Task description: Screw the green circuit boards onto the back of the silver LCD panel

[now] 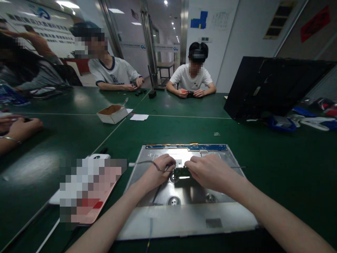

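A small green circuit board is held just above the metal back of a flat display panel. My left hand is closed at the board's left end, its fingertips partly hidden. A thin grey cable with a white plug runs across that hand toward the board. My right hand pinches the board's right end, fingers curled and thumb out of sight. Along the panel's far edge lies a long blue circuit strip.
Left of the panel lie a phone and a pink, partly blurred item. Farther off stand an open white box, a paper slip and a large black monitor. Several people sit around the green table.
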A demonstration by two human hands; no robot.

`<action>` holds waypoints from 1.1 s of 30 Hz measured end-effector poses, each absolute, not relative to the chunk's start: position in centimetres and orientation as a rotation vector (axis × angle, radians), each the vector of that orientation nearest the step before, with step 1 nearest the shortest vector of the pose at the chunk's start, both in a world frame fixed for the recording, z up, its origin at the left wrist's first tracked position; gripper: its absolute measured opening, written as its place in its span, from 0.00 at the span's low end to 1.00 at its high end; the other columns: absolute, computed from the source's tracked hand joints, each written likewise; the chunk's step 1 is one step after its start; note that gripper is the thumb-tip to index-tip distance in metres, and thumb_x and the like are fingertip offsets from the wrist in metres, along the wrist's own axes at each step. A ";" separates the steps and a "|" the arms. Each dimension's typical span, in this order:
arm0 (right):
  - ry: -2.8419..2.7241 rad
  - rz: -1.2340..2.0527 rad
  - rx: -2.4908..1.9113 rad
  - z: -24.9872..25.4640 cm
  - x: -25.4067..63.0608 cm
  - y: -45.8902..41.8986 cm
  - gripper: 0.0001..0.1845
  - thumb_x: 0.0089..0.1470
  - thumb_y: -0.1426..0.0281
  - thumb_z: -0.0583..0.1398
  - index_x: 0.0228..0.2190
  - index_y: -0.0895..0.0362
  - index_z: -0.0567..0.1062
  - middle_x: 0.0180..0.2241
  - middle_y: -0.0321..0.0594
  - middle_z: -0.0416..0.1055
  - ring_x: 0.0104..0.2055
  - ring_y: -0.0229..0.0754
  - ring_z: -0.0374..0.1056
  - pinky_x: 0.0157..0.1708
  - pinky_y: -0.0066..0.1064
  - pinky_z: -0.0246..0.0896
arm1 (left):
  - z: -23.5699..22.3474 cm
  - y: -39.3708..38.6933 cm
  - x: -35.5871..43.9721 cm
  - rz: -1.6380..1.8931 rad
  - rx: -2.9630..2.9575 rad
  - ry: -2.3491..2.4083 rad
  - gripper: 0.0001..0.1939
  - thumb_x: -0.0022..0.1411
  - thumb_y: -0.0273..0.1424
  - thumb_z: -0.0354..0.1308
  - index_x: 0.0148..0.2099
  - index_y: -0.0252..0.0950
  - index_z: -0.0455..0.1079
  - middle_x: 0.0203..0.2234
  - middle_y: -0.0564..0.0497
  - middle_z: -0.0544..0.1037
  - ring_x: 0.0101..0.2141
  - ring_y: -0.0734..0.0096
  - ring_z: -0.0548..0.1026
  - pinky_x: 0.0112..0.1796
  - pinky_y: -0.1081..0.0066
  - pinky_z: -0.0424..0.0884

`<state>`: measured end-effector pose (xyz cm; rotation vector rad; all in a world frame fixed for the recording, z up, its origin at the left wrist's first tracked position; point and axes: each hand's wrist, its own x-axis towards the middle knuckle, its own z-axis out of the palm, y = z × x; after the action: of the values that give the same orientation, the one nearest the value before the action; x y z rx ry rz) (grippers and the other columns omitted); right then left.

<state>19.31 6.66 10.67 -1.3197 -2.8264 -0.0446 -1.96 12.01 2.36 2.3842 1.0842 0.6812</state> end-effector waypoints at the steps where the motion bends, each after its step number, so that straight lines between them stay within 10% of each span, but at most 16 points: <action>1: -2.809 -0.054 -1.346 10.5 19.5 7.2 0.09 0.60 0.74 0.52 0.35 0.58 0.73 0.32 0.42 0.75 0.25 0.38 0.66 0.21 0.32 0.39 | 2.3 12.1 -2.0 0.702 2.374 1.079 0.06 0.59 0.21 0.52 0.35 0.35 0.69 0.30 0.51 0.72 0.32 0.68 0.70 0.35 0.69 0.66; 12: -2.739 0.042 -1.402 9.0 20.3 10.2 0.09 0.61 0.71 0.55 0.40 0.56 0.75 0.40 0.40 0.76 0.37 0.43 0.71 0.25 0.31 0.50 | 2.7 11.9 -2.1 0.702 2.301 1.095 0.07 0.56 0.20 0.51 0.33 0.36 0.67 0.29 0.52 0.71 0.32 0.69 0.71 0.33 0.70 0.65; 33: -3.055 0.343 -1.122 9.6 18.8 5.6 0.15 0.47 0.65 0.66 0.36 0.56 0.70 0.31 0.37 0.75 0.26 0.40 0.66 0.20 0.30 0.42 | 2.8 12.1 -2.1 0.647 2.398 1.102 0.05 0.62 0.25 0.54 0.36 0.35 0.71 0.31 0.48 0.76 0.34 0.65 0.73 0.35 0.68 0.66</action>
<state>18.78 5.59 9.61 -1.1223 -3.0552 0.3426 -2.08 12.08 2.76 2.3985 1.1018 0.6467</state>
